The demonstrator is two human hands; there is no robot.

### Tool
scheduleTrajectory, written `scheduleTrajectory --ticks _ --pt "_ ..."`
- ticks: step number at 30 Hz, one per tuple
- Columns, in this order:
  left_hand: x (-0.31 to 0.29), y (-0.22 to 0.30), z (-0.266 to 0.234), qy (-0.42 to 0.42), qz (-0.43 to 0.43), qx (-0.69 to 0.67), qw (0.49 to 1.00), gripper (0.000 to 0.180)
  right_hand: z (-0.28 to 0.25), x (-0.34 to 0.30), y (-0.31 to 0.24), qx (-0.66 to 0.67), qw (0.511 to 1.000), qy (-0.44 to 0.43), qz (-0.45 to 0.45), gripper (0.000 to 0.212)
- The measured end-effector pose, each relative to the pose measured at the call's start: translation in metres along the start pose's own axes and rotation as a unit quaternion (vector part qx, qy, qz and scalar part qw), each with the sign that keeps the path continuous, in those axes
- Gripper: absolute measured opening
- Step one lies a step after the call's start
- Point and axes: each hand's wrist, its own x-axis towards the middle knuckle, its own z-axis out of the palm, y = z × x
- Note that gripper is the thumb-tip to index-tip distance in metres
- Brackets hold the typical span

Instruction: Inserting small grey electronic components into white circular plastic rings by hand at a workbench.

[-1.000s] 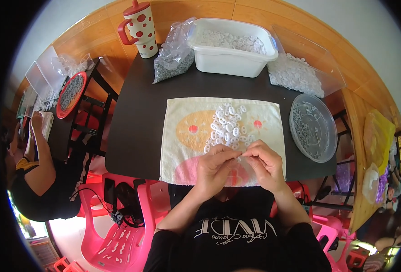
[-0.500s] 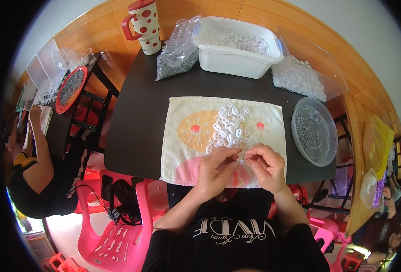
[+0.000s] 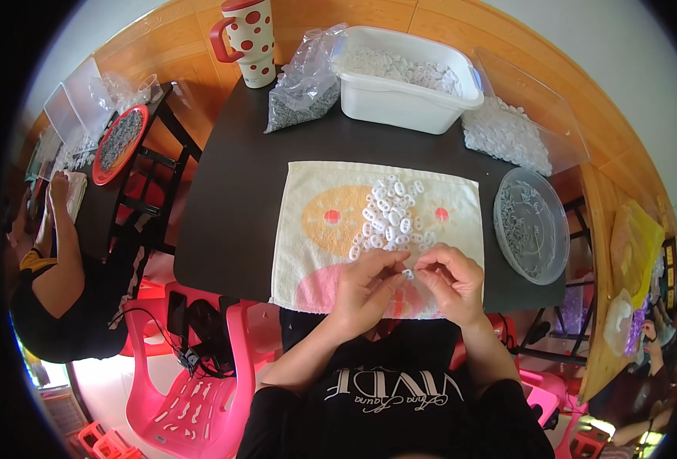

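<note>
Near the front edge of the towel [image 3: 292, 229] my two hands meet, fingertips almost touching. A small white plastic piece [image 3: 408, 273] shows between them. My left hand [image 3: 363, 294] pinches this piece between thumb and forefinger. The fingers of my right hand [image 3: 455, 284] are pinched close at its right side; whatever they grip is too small to name. Just beyond my fingers lies a loose pile of small white oval pieces with holes [image 3: 388, 214]. To the right stands a round clear plastic tub [image 3: 559, 256] with small grey parts inside.
At the table's back are a red-dotted tumbler [image 3: 251, 46], a clear bag of grey bits [image 3: 299, 107], a white bin [image 3: 400, 111] of white pieces and a bag of white pieces [image 3: 507, 138]. A co-worker's arm [image 3: 67, 252] and a red tray [image 3: 97, 172] are left; a pink chair [image 3: 189, 405] stands below.
My hands stay in nearly the same place, pinched around the small white piece. The whole view has shifted slightly; nothing else has visibly moved.
</note>
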Motion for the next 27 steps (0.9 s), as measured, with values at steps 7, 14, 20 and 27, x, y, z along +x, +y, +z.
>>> scheduleTrajectory --ticks 7,14,20,27 --pt "-0.001 -0.001 0.001 0.012 0.009 -0.001 1.000 0.034 0.003 0.006 -0.008 -0.117 0.989 -0.007 -0.085 0.020" --pt "0.000 -0.001 -0.002 0.021 0.026 0.005 0.999 0.029 0.010 0.007 -0.003 -0.143 0.977 -0.003 -0.159 0.018" --pt "-0.001 0.001 0.000 0.017 0.011 -0.029 0.999 0.031 0.006 0.005 -0.004 -0.049 0.997 0.008 -0.054 0.012" --pt "0.001 -0.003 -0.001 0.041 0.022 -0.080 0.996 0.030 -0.017 -0.010 0.004 -0.077 0.994 0.057 0.046 0.008"
